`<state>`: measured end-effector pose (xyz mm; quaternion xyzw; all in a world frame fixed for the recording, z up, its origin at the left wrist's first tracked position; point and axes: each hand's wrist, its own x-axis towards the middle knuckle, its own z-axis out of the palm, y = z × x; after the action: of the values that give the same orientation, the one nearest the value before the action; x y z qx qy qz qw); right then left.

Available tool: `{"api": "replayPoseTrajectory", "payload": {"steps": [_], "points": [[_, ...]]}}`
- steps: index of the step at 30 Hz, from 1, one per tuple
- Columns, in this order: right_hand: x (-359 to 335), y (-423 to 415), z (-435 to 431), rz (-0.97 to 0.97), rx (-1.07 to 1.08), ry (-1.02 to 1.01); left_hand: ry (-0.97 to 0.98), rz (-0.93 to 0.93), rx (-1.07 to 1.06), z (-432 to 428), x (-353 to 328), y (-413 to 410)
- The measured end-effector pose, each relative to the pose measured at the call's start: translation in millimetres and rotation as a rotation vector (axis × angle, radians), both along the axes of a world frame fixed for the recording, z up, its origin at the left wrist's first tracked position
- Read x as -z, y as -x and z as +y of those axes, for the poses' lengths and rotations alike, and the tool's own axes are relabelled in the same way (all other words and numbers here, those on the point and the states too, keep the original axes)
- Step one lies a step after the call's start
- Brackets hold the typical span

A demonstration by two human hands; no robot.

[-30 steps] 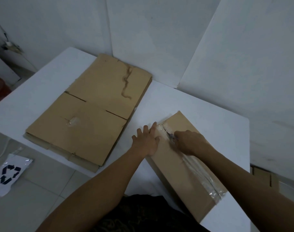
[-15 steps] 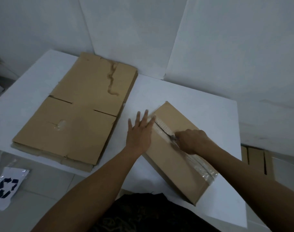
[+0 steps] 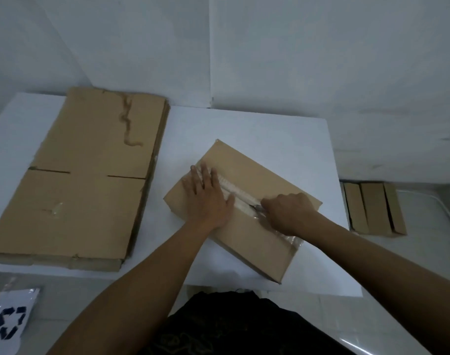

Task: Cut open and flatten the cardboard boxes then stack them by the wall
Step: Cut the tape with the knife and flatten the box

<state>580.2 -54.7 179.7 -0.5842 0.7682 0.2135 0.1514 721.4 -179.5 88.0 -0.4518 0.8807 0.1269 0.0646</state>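
Note:
A taped brown cardboard box [image 3: 259, 242] lies slanted on the white table [image 3: 270, 134], right of centre. My left hand [image 3: 206, 198] presses flat on its top, fingers straight, just left of the tape seam. My right hand [image 3: 288, 213] grips a small knife [image 3: 256, 207] whose blade sits in the clear tape along the seam; the tape behind the blade looks slit and ragged. A stack of flattened cardboard [image 3: 85, 175] lies on the table's left half, its far end close to the wall.
White wall panels rise right behind the table. More cardboard pieces [image 3: 375, 208] lie on the floor to the right. A white sheet with a recycling symbol [image 3: 11, 321] lies on the floor at the lower left. The table's near edge runs under my forearms.
My right hand has drawn the knife along the tape seam toward me. My left hand has slid further onto the box top. The camera has swung, so the table looks squarer.

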Motion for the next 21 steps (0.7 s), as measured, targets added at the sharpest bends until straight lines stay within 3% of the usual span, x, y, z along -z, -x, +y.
{"api": "replayPoseTrajectory", "payload": {"steps": [4, 21], "points": [[2, 8, 19, 0.047, -0.027, -0.007, -0.095, -0.001, -0.128, 11, 1, 20], [0, 33, 118, 0.081, 0.0, 0.021, -0.05, -0.02, -0.109, 11, 8, 17]]}}
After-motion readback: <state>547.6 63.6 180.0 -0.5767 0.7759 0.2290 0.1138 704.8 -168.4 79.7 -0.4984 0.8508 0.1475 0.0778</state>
